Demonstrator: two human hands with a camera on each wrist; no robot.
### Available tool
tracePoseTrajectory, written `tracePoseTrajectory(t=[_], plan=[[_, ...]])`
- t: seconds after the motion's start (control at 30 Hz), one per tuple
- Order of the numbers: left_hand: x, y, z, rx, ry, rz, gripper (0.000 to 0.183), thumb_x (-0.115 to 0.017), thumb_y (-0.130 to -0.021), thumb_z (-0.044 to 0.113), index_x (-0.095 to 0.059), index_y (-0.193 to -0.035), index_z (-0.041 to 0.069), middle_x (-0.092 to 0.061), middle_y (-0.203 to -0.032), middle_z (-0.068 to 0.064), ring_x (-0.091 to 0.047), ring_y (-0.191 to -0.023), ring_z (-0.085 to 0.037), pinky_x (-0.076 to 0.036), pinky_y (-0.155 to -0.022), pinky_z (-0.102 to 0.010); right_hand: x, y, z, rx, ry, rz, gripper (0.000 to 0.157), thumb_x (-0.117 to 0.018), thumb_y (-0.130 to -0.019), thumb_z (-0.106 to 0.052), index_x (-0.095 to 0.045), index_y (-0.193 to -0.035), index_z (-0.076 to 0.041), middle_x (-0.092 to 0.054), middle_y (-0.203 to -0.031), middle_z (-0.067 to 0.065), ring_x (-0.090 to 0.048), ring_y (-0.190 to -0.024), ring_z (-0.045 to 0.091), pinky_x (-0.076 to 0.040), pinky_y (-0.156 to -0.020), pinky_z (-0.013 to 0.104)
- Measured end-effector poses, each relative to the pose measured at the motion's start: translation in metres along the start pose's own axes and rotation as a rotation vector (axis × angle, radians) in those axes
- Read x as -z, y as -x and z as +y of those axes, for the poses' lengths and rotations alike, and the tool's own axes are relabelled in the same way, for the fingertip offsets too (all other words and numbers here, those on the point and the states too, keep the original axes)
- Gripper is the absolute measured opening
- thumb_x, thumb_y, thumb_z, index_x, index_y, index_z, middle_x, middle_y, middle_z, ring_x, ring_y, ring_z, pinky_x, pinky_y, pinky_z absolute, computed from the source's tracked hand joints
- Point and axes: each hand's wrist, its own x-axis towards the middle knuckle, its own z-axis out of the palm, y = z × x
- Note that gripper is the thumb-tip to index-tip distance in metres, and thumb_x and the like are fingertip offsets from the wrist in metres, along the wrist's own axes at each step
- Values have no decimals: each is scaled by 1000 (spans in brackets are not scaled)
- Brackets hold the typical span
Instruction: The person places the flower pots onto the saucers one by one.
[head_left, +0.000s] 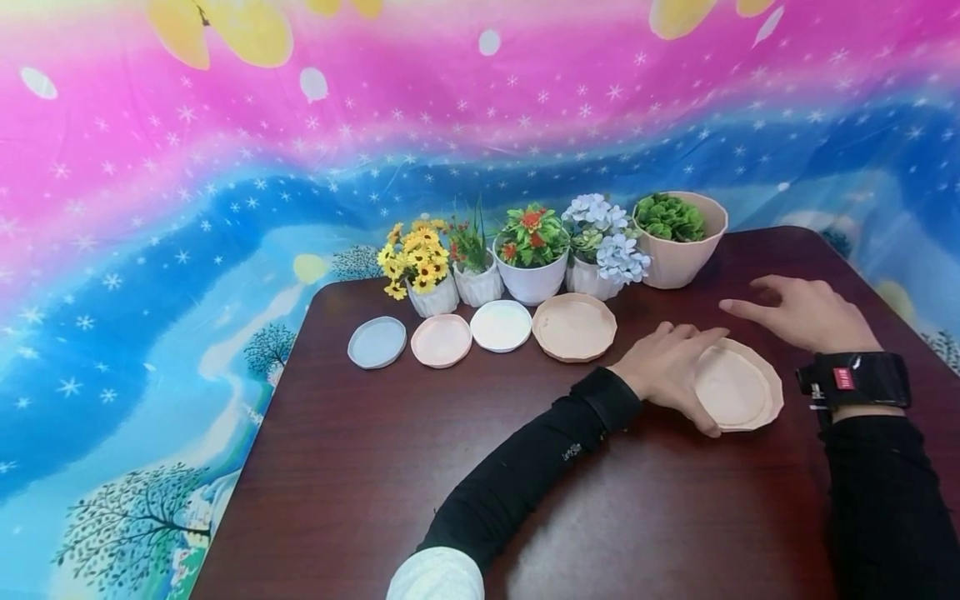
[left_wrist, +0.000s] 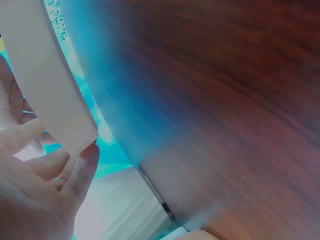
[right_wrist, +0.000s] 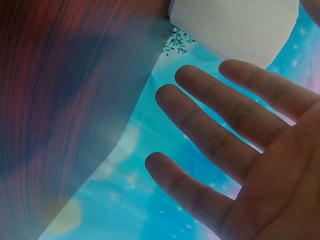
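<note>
My left hand grips the left rim of a beige many-sided plant saucer at the table's right side. The left wrist view shows the fingers of that hand at the edge of the saucer. Its inner face is turned up toward the head view. My right hand is held beyond the saucer's right side, apart from it, thumb extended. In the right wrist view its fingers are straight and spread, with nothing between them.
A row of saucers lies in front of the pots: grey, pink, white and larger beige. Behind stand several potted plants, including yellow flowers and a large beige pot. A printed cloth hangs behind the table.
</note>
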Motion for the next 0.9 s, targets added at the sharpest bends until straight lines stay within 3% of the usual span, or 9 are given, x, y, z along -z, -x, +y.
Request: tracePoseTrajectory(t=[0.33, 0.7, 0.9], plan=[[1, -1, 8, -27, -40, -11, 142, -89, -52, 84, -26, -170, 36, -47, -155, 13, -44, -128, -8, -41, -96, -18, 1, 0, 0, -8, -8, -10, 94, -56, -99, -74, -52, -149, 6, -56, -141, 40, -52, -124, 64, -40, -91, 80], [-4, 1, 13, -23, -29, -18, 138, -92, -50, 83, -31, -166, 39, -48, -148, 14, -44, -124, -7, -42, -90, -17, 0, 0, 0, -38, 5, 8, 99, -56, -98, -76, -52, -147, 9, -55, -140, 42, -52, -123, 64, -40, -92, 81], [-6, 1, 15, -36, -50, -30, 137, -91, -50, 83, -31, -166, 38, -49, -148, 16, -43, -124, -6, -39, -95, -16, 1, 1, 0, -38, 1, 9, 98, -56, -99, -76, -51, -147, 9, -54, -140, 42, -52, -123, 64, -40, -91, 81]])
